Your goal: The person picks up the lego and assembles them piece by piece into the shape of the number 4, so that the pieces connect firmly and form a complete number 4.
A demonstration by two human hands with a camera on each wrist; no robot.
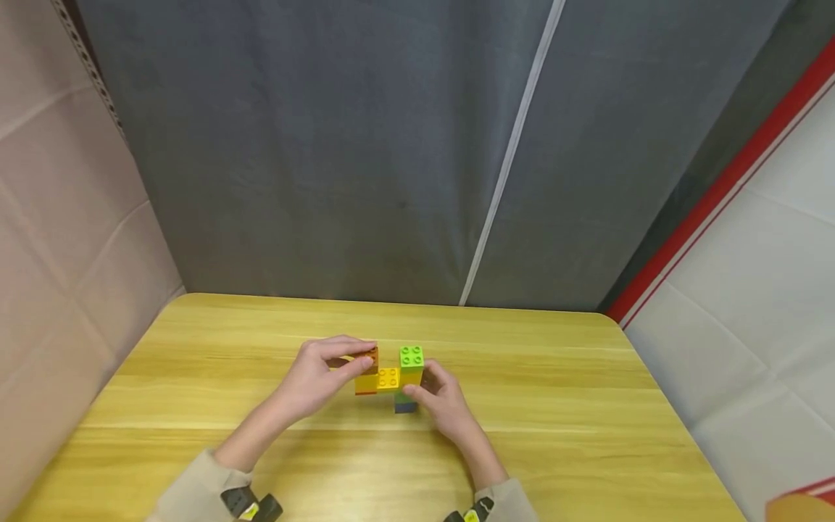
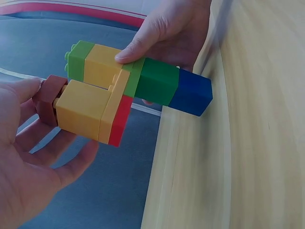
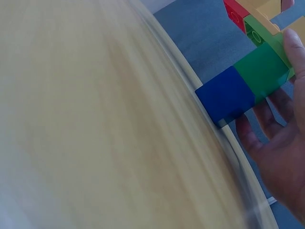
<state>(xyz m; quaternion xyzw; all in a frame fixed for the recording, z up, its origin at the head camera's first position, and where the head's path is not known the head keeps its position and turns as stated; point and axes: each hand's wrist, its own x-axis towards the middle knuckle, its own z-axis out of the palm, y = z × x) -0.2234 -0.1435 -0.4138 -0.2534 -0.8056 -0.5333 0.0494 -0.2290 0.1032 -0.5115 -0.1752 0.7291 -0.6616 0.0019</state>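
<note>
My left hand (image 1: 316,378) pinches a brown toy building block (image 2: 50,101) between thumb and fingers. It sits slightly askew over a yellow block (image 2: 82,107), with studs showing in the gap between them. My right hand (image 1: 446,402) grips the other side of the joined block structure, thumb near its middle. On that side, a light green block (image 1: 411,357) tops a yellow one, and a dark green block (image 2: 157,81) and a blue block (image 3: 226,95) form the lower column. A red piece (image 2: 120,121) lies under the left-hand yellow part. Whether the blue base touches the table I cannot tell.
The wooden table (image 1: 554,406) spreads beneath both hands. Behind its far edge hangs a grey curtain (image 1: 339,159) with a pale vertical strip. White fabric walls (image 1: 750,304) stand at both sides, the right one edged in red.
</note>
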